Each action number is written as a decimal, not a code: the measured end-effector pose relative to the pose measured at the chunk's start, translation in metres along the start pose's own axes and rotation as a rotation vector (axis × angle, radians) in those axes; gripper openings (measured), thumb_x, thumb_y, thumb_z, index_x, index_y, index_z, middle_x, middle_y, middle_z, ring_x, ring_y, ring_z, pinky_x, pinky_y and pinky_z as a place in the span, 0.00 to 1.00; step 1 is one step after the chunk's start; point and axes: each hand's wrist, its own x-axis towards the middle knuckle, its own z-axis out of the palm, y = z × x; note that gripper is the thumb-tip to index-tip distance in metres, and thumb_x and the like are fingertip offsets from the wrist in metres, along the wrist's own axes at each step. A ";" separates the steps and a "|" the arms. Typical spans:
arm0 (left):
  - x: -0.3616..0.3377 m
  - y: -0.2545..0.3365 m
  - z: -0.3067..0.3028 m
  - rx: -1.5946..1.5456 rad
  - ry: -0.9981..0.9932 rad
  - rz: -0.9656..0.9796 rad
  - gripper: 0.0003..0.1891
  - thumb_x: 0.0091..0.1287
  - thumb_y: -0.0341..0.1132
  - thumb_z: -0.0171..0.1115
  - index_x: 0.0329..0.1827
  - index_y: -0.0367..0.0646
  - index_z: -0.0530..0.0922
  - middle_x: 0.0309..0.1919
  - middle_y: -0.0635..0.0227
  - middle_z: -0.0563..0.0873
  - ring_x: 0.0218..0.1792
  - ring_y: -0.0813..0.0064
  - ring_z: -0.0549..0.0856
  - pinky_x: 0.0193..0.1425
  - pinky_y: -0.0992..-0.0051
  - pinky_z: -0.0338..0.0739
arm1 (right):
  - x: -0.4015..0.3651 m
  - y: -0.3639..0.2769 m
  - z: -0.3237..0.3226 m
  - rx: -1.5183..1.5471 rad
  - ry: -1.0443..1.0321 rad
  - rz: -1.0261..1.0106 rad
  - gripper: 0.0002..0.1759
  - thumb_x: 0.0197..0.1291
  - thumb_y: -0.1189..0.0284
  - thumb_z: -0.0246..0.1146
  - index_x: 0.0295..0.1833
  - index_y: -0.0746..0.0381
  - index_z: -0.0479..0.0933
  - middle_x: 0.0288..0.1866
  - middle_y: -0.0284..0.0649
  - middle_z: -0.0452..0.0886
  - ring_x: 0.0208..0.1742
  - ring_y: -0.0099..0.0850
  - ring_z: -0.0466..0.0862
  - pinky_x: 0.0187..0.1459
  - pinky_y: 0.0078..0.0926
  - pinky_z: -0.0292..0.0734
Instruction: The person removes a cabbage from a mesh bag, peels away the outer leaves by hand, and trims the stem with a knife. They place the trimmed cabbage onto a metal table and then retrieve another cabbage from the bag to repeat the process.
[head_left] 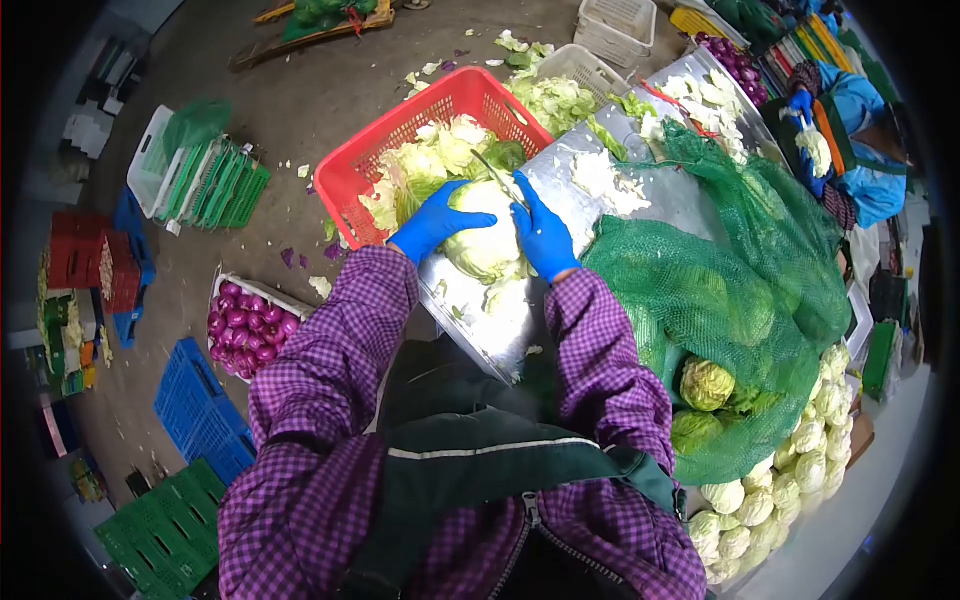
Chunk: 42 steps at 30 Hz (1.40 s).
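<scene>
A pale green cabbage (pixel 484 240) rests at the near-left end of the metal table (pixel 545 180). My left hand (pixel 438 222), in a blue glove, grips its left side, thumb across the top. On the other side, my blue-gloved right hand (pixel 545 236) is closed on a knife (pixel 494 174). The thin blade points up and left over the cabbage's far side; my fingers hide the handle. Just beyond, a red basket (pixel 340 180) holds loose cabbage leaves (pixel 450 145). Leaf scraps (pixel 605 185) lie on the metal to the right.
A green mesh sack (pixel 715 290) of cabbages covers the table's right side, above stacked cabbages (pixel 765 510). Red onions (pixel 250 325) fill a crate at left, near a blue pallet (pixel 203 410) and green crates (pixel 215 185). A co-worker's gloved hand (pixel 803 103) holds a cabbage at far right.
</scene>
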 end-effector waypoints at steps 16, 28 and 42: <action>-0.047 -0.043 0.017 -0.278 0.258 0.153 0.47 0.48 0.29 0.76 0.72 0.43 0.58 0.62 0.58 0.72 0.62 0.67 0.72 0.66 0.69 0.68 | -0.074 0.064 0.011 0.138 0.217 0.292 0.35 0.67 0.61 0.53 0.75 0.54 0.49 0.43 0.55 0.82 0.28 0.44 0.83 0.29 0.39 0.77; 0.000 -0.002 0.004 0.230 -0.029 0.161 0.44 0.46 0.36 0.78 0.68 0.40 0.64 0.61 0.58 0.74 0.62 0.67 0.72 0.67 0.70 0.65 | -0.001 0.002 -0.018 -0.035 -0.087 -0.114 0.32 0.65 0.56 0.54 0.73 0.43 0.55 0.61 0.54 0.73 0.44 0.50 0.82 0.47 0.42 0.77; -0.031 -0.042 0.044 0.646 0.547 0.445 0.63 0.34 0.53 0.82 0.72 0.38 0.53 0.63 0.48 0.69 0.63 0.53 0.70 0.66 0.62 0.65 | -0.062 0.074 0.005 0.926 0.139 0.698 0.24 0.68 0.58 0.54 0.62 0.63 0.68 0.22 0.37 0.77 0.13 0.28 0.73 0.15 0.27 0.70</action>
